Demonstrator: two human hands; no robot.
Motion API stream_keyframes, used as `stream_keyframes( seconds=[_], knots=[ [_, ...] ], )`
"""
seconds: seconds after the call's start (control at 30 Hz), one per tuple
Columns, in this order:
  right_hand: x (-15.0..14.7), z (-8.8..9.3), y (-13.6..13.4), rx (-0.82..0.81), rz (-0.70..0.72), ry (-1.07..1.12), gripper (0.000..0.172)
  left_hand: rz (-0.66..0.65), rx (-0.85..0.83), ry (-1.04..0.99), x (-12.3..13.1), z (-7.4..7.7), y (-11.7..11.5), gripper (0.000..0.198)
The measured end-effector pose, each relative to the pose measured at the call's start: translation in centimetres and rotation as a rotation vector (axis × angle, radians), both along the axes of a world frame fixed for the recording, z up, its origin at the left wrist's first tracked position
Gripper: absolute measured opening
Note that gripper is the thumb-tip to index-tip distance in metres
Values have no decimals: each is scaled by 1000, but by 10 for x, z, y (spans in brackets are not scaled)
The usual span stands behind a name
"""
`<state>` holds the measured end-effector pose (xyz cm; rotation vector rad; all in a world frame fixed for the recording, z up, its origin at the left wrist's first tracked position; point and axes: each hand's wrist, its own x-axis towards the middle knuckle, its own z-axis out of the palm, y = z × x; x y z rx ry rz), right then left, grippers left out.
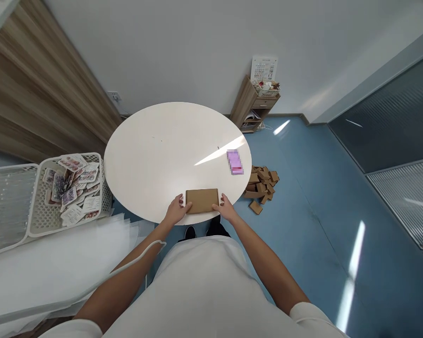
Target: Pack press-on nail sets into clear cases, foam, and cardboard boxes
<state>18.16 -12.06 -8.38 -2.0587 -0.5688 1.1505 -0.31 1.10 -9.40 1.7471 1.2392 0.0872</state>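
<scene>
One flat cardboard box lies at lower centre, on the near edge of the single round white table; two hands clamp it between them, the left hand on its left end, the right hand on its right; one blurred purple object, perhaps a phone, lies right of centre; two white baskets stand at left; one heap of small cardboard boxes lies on the floor at right.

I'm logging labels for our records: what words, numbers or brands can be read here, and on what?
No text is readable.
Cardboard box, held by left hand and right hand: no print visible.
Cards in the basket: print too small.
Wall sheet: too small.
Purple item on the table: blurred.
</scene>
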Motion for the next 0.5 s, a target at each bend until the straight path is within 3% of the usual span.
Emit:
stream_keyframes(
  seconds=[0.17,0.3,0.4,0.5],
  knots=[
    [6,-2,2,38,31,33,87,-111,-18,60,14,9,6,64],
    [29,2,-22,41,51,-35,73,-170,-64,49,40,17,-4,65],
    [65,10,-53,19,5,-113,67,-268,-101,24,80,24,-20,66],
    [112,16,-86,-9,-109,-185,63,-395,-143,-11,141,29,-41,69]
  ],
)
